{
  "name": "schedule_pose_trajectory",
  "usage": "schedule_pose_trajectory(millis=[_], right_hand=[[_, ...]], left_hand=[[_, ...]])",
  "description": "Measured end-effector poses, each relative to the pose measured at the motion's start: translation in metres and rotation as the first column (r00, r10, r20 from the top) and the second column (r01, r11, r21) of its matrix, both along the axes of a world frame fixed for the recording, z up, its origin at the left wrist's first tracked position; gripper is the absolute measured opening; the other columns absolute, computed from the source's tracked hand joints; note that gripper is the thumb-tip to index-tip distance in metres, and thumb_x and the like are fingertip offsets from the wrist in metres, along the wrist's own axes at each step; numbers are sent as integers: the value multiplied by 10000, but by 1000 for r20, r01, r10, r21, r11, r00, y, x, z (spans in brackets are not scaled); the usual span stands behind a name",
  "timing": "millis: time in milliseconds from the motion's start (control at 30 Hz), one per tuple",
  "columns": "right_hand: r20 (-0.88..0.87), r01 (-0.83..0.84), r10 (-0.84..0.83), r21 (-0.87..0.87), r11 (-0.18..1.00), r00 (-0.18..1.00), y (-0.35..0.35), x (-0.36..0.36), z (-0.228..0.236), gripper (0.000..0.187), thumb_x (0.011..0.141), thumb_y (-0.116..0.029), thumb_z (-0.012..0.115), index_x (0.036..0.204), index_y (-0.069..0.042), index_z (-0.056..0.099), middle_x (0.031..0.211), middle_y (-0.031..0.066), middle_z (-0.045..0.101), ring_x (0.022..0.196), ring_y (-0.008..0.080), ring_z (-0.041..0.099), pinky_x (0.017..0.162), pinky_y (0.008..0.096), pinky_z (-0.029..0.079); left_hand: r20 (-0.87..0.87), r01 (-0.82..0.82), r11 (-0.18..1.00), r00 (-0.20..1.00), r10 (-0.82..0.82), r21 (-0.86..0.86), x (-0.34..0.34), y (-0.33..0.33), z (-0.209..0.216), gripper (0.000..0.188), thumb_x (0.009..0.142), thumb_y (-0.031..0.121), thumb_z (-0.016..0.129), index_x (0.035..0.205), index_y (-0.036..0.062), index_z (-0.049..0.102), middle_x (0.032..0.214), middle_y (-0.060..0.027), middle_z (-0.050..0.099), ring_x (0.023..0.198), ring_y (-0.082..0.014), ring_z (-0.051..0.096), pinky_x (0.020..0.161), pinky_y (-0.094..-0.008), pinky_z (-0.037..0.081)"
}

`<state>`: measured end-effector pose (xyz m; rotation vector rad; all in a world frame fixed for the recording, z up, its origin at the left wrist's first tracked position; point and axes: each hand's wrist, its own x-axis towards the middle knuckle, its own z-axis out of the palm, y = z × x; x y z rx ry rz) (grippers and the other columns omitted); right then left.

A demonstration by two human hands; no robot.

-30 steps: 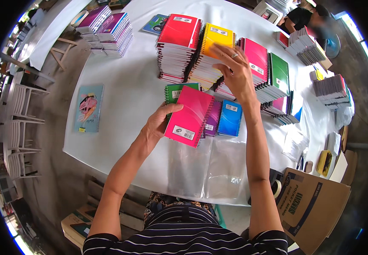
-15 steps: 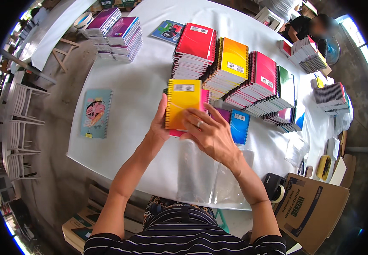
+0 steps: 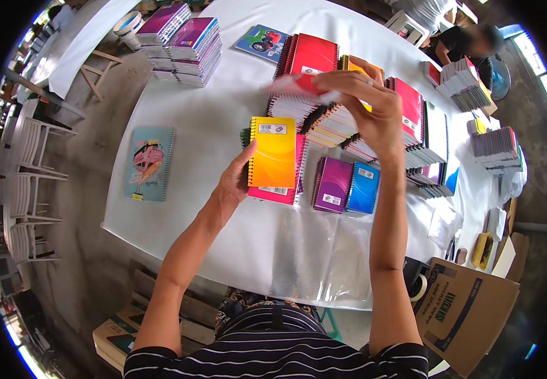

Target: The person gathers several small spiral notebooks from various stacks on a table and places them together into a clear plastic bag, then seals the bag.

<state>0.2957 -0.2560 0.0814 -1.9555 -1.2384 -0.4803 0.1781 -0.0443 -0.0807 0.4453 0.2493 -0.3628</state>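
Left hand (image 3: 235,175) clamped, thumb (image 3: 249,151) on top; left forearm (image 3: 194,237) slanting forward-right. Right hand (image 3: 374,107) farther forward, fingers (image 3: 344,79) reaching leftward, pinching; right forearm (image 3: 388,218) nearly straight ahead.

In the left hand (image 3: 235,177), a closed yellow spiral notebook (image 3: 273,155) lies over a pink one (image 3: 266,194), a green one (image 3: 245,136) mostly hidden beneath. The right hand (image 3: 376,108) holds a blurred notebook (image 3: 298,86), apparently red.

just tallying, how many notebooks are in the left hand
3 visible in the left hand: yellow notebook on top, pink notebook beneath, green notebook at left edge; more may be hidden
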Motion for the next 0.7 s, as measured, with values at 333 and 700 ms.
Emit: schedule_pose_trajectory(millis=[333, 700], right_hand=[[-618, -359, 325, 73, 930, 716, -70, -7, -63, 382, 678, 187, 548, 983, 7, 690, 1114, 137, 680, 1143, 294, 598, 986, 390, 469], [212, 802, -773, -167, 574, 598, -236, -28, -71, 347, 799, 62, 633, 1127, -43, 677, 1209, 113, 640, 1165, 253, 590, 1001, 368, 467]], left_hand=[[-53, 261, 964, 963, -263, -43, -15, -79, 21, 660, 787, 347, 746, 1303, 39, 472, 1164, -133, 608, 1044, -235, 624, 921, -394, 531], [-9, 281, 955, 959, -282, 91, 0, -183, 20, 641, 783, 320, 765, 1277, 25, 484, 1158, -118, 605, 1048, -216, 614, 920, -394, 524]])
